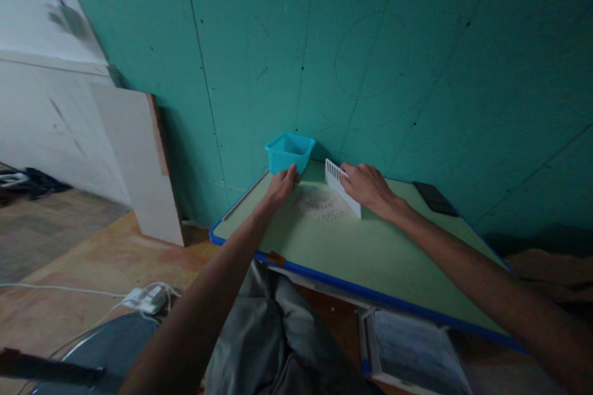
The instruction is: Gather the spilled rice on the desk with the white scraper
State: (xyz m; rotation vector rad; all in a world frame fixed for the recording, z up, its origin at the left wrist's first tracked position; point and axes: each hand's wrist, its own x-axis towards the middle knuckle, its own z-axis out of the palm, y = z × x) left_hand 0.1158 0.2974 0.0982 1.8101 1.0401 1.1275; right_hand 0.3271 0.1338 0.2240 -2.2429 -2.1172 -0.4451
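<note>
My right hand (365, 185) grips a white flat plastic scraper (349, 197) with a row of slots along its upper part. The scraper stands on edge on the table, against the right side of a spread pile of pale grains (322, 205), which looks like rice. At the pile's left side is my left hand (281, 186), fingers pointing forward and slightly apart, with nothing seen in them. Just behind it sits a turquoise plastic tub (291, 147); whether the fingers touch it I cannot tell.
The light green table (389, 247) has a blue edge and stands against a green wall (278, 43). A dark phone-like slab (435, 199) lies at its back right. On the left, a white board (143, 166) leans, and a power strip (146, 299) with cables rests near a dark round seat (102, 352).
</note>
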